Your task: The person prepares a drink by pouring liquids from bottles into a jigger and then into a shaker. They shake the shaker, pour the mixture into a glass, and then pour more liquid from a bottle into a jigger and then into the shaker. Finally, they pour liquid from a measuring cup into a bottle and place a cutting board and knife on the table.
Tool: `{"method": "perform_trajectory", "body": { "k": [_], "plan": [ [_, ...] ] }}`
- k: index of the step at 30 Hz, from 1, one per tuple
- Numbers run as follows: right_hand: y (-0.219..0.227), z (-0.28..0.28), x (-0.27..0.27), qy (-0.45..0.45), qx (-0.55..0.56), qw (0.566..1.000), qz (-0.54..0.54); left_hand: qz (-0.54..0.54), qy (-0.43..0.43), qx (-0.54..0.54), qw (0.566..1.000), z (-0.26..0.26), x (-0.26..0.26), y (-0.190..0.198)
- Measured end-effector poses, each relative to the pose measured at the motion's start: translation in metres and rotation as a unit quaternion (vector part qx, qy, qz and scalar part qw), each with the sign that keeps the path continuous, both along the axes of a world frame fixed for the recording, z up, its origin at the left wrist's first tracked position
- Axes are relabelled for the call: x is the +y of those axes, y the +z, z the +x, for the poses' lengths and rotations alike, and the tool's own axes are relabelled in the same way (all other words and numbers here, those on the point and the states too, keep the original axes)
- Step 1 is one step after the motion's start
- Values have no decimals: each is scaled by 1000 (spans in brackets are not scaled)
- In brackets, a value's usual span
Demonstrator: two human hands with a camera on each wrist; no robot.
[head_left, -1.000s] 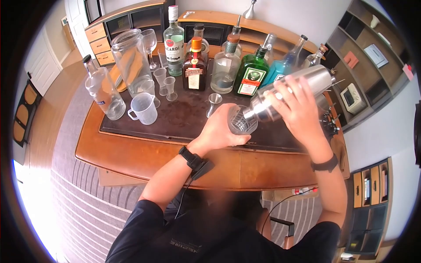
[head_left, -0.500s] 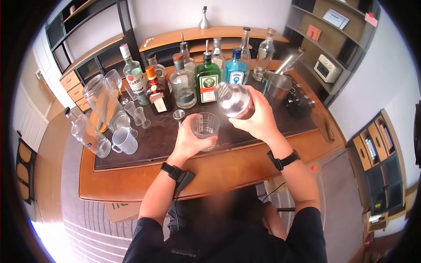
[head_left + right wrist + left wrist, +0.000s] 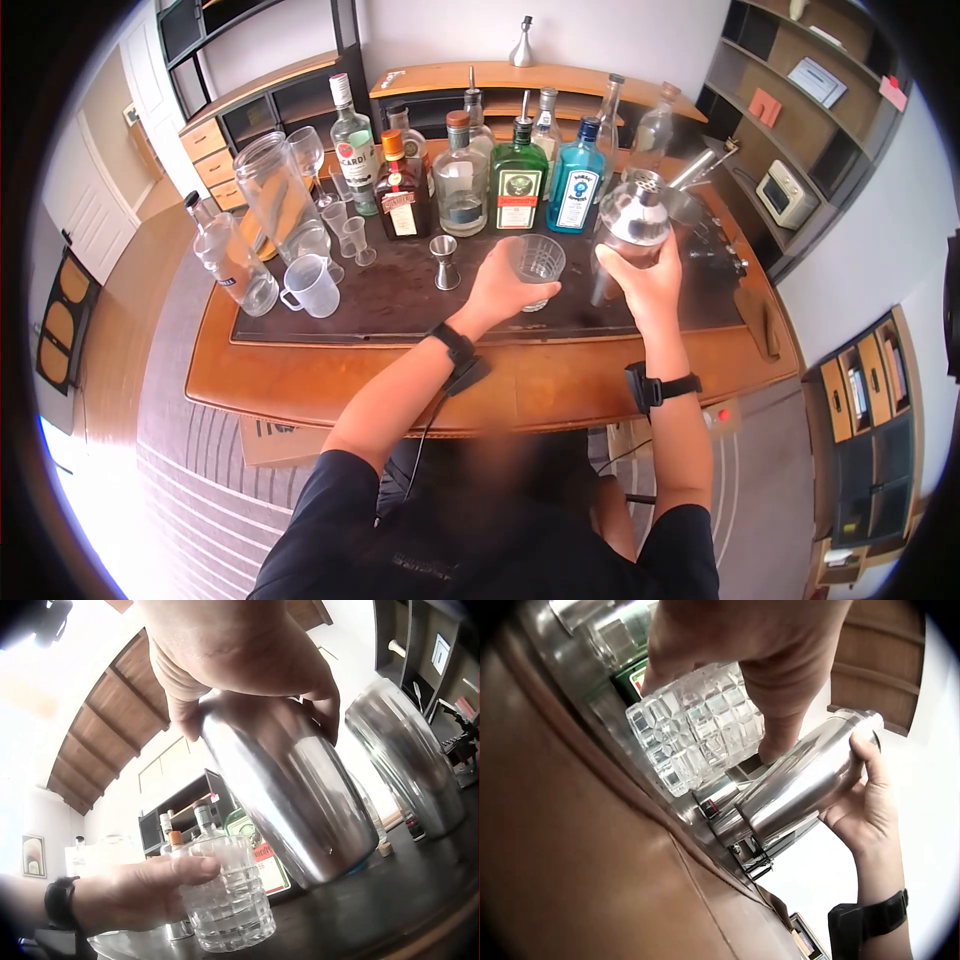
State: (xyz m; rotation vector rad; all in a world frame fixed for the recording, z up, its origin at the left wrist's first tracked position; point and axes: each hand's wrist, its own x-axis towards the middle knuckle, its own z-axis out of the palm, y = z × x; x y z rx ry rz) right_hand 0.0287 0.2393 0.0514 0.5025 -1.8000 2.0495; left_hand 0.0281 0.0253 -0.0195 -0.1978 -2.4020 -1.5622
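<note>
My left hand [image 3: 505,290] holds a clear cut-glass tumbler [image 3: 540,262], thumb and fingers around its side, above the dark desk mat. The tumbler's square facets show in the left wrist view. In my right hand [image 3: 648,275] is a steel cocktail shaker [image 3: 637,212], gripped round its upper body. Its strainer top is uncovered and faces up. The shaker stands apart from the tumbler, to its right, and its base [image 3: 330,866] is close over the desk in the right wrist view. A steel jigger [image 3: 445,264] sits just left of my left hand.
Behind the hands stand several bottles, among them a green bottle [image 3: 518,185] and a blue bottle [image 3: 577,185]. To the left are a plastic measuring jug [image 3: 312,288], a tall glass jar [image 3: 280,195] and small stemmed glasses. A steel container [image 3: 409,757] is right of the shaker.
The shaker was tilted with its mouth at the tumbler; my right hand has turned it upright, moved it right and lowered it toward the desk. My left hand still holds the tumbler.
</note>
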Motion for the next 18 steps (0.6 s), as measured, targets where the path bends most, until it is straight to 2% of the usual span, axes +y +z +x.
{"method": "perform_trajectory", "body": {
  "k": [5,6,9,13,17,18],
  "plan": [
    [0,2,5,-19,-18,999,27,32,-12,0,999,-12,4,-16],
    [1,4,4,-5,-11,1000,8,38,-38,-29,998,-13,2,-17],
    [15,17,-2,-21,-8,1000,16,-40,14,15,999,11,6,4],
    [36,37,-11,-37,-7,999,29,-72,16,114,991,38,2,25],
    [47,53,-26,15,4,1000,20,34,-123,56,990,66,-12,60],
    [48,56,-31,43,1,999,10,17,-138,104,985,68,-13,62]
  ]
}}
